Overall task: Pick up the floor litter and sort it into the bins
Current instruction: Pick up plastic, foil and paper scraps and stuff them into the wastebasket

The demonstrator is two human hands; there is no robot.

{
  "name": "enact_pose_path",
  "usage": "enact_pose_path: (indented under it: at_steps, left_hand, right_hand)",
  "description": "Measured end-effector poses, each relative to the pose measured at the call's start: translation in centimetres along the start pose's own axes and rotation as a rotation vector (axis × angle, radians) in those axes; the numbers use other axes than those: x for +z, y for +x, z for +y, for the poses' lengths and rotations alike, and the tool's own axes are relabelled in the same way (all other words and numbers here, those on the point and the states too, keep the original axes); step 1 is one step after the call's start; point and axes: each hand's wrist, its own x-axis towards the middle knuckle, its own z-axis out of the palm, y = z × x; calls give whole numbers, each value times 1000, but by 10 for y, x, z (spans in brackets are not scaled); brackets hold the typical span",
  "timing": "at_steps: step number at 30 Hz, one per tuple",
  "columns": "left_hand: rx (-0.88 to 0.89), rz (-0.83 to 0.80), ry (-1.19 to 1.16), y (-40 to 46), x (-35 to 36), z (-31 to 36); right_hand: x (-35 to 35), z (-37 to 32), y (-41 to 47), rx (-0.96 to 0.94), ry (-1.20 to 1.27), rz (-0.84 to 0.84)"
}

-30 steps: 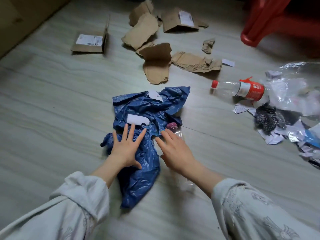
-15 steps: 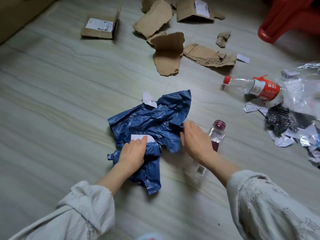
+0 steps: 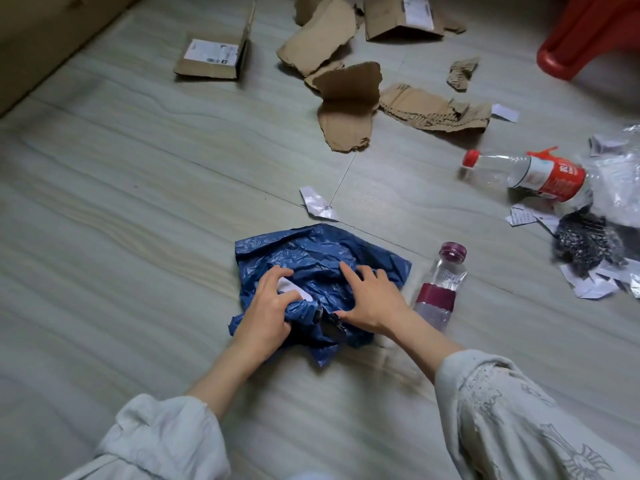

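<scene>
Here, head view, line by line:

Floor: pale grey-green tiles with wavy grain [image 3: 145, 209], litter scattered across them.
Blue bag: crumpled dark blue plastic bag [image 3: 311, 251] bunched on the floor at centre, both hands on it.
Left hand: left hand [image 3: 270, 306], fingers curled and gathering the bag's left side, with a white paper slip [image 3: 294, 289] showing under the fingertips.
Right hand: right hand [image 3: 374, 299], fingers bent and pressed on the bag's right side, index finger stretched forward; whether it has closed on the plastic I cannot tell.
Small bottle: clear plastic bottle with maroon cap and maroon band [image 3: 441, 282], lying just beside the right hand.
Large bottle: clear plastic bottle with red cap and red label [image 3: 526, 173], on its side at right.
Paper scrap: torn white paper scrap [image 3: 317, 204], beyond the bag.
Cardboard: torn brown cardboard pieces [image 3: 346, 109], far side of the floor.
Right edge: black glittery wad [image 3: 585, 244] among paper bits.
</scene>
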Motion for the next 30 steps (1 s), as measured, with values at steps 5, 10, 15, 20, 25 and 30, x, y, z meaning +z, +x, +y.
enact_pose_path:
  at_steps: [5, 10, 15, 20, 25, 30]
  left_hand:
    - [-3, 67, -32, -7, -8, -10]
    - [40, 104, -104, -5, -15, 1]
    - [41, 151, -204, 6, -24, 12]
    - [-128, 91, -51, 6, -28, 11]
    - [-330, -222, 234, 13, -32, 4]
    - [-350, -439, 414, 31, -20, -8]
  right_hand:
    - [-8, -22, -7, -115, 84, 319]
    - [-15, -49, 0, -172, 621, -52]
    - [-7, -45, 7, -13, 954, -236]
    - [-24, -29, 21, 103, 810, 164]
    - [-53, -10, 48, 1, 474, 347]
    - [-73, -13, 91, -98, 341, 425]
